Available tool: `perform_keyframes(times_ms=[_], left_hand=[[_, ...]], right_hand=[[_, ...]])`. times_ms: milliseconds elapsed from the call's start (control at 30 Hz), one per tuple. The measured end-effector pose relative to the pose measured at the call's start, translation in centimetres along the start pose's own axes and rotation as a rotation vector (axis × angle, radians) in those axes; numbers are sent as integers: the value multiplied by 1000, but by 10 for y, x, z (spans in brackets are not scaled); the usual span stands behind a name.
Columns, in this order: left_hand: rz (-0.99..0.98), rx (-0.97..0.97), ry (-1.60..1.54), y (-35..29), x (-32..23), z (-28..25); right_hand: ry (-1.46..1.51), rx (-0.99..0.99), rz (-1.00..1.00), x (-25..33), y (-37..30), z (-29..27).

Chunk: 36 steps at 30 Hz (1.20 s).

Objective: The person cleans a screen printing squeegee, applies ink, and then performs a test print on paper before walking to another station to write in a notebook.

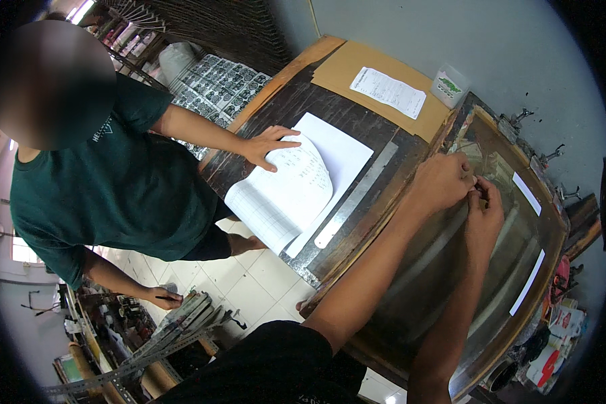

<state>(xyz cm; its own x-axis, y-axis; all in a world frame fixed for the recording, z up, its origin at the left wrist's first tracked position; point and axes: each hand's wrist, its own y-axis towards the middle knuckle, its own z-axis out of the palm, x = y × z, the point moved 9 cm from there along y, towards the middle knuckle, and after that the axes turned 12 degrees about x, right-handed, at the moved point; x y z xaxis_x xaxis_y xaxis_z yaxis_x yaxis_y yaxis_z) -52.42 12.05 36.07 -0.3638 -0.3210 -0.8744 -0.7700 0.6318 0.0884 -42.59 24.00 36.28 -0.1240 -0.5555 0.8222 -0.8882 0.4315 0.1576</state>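
Note:
My left hand (443, 179) and my right hand (486, 205) meet over the upper part of a wooden-framed mesh screen (424, 286). The fingertips of both are pinched together, almost touching each other. Whatever is between them is too small or too hidden to name. Beneath my hands, the mesh looks brownish and see-through, with pale, faint markings near its far end. Two white strips (527, 194) lie along the screen's right side. To the left of my forearms, a long metal ruler (358, 194) rests on the dark tabletop (262, 111).
A co-worker on the left rests one hand (269, 146) on a curled written sheet (299, 185); the other holds a pen (163, 297). Brown cardboard (340, 71) carries a printed paper (388, 92). A plastic tub (450, 85) and metal clamps (517, 120) stand by the wall.

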Motion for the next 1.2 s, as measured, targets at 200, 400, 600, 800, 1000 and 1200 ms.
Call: perform_keyframes(times_ms=[200, 400, 600, 800, 1000, 1200], left_hand=[[-45, 6, 75, -2, -2, 3], [-39, 4, 91, -3, -9, 5], [-35, -25, 111, -4, -11, 5], [-47, -2, 131, -3, -8, 7], [-38, -17, 140, -4, -7, 8], [-17, -14, 119, -5, -9, 5]], right_hand=[[-77, 31, -37, -8, 3, 2], [-23, 19, -18, -3, 1, -1], [-70, 22, -14, 0, 0, -3], [-24, 17, 9, -3, 1, -2], [-41, 32, -13, 0, 1, -3], [-22, 35, -22, -3, 2, -1]])
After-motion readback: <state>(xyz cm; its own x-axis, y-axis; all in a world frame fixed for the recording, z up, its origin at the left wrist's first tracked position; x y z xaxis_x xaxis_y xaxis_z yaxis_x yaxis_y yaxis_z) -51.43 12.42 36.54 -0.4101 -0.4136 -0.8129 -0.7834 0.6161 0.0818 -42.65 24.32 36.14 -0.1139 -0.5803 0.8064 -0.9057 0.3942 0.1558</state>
